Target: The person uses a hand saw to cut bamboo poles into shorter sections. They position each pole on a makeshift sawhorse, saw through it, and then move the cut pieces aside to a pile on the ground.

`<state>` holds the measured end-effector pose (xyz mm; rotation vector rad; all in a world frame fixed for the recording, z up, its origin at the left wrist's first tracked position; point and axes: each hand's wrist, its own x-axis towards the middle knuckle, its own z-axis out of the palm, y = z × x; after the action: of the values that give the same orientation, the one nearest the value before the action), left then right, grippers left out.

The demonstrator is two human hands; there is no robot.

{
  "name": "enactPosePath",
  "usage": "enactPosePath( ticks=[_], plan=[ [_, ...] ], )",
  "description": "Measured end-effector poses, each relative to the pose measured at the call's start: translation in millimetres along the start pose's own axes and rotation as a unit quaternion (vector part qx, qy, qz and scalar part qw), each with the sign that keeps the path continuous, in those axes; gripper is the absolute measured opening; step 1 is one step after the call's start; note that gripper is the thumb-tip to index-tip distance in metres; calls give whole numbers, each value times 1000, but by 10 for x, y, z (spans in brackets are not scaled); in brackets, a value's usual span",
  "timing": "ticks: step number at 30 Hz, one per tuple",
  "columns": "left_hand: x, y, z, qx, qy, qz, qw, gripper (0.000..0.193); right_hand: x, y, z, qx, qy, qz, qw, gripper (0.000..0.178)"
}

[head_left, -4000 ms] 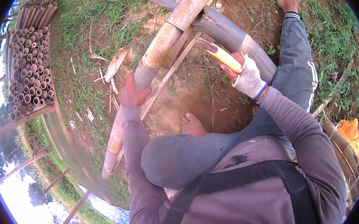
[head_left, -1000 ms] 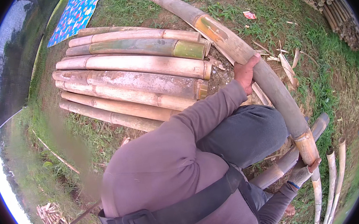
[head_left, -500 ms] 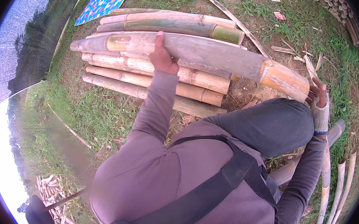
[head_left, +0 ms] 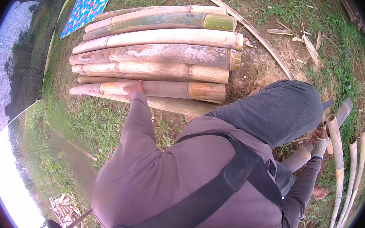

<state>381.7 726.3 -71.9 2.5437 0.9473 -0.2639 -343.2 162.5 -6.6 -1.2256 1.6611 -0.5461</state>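
Note:
My left hand (head_left: 134, 89) is laid over a split-ended bamboo pole (head_left: 172, 89), gripping it near its middle. That pole lies on the near side of a row of cut bamboo poles (head_left: 156, 56), partly on top of a paler pole (head_left: 177, 106). Beyond my bent knee, at the right, my right hand (head_left: 320, 134) has its fingers curled in, with a light wrist cover below them. A dark, narrow piece (head_left: 328, 104) shows just above it, but what those fingers hold is mostly hidden. Upright thin bamboo poles (head_left: 336, 153) stand beside this hand.
A thick bamboo length (head_left: 299, 158) lies beneath my right arm. One long split strip (head_left: 244, 21) runs behind the row. Bamboo scraps (head_left: 312, 50) lie on the grass, a patterned blue sheet (head_left: 86, 12) at the far left, and a heap of offcuts (head_left: 72, 217) lower left.
The pole has come down onto the near side of the row, my left hand still on it. My right hand has left its end and moved down beside the upright poles.

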Motion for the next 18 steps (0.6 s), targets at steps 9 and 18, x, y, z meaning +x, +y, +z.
enactPosePath(
  ticks=[9,18],
  plan=[
    [-535,610,346,139,26,138,980,82,-302,2103,-62,146,87,60,984,61],
    [259,860,446,37,252,311,916,71,-1178,542,987,-359,64,-170,915,39]
  ],
)
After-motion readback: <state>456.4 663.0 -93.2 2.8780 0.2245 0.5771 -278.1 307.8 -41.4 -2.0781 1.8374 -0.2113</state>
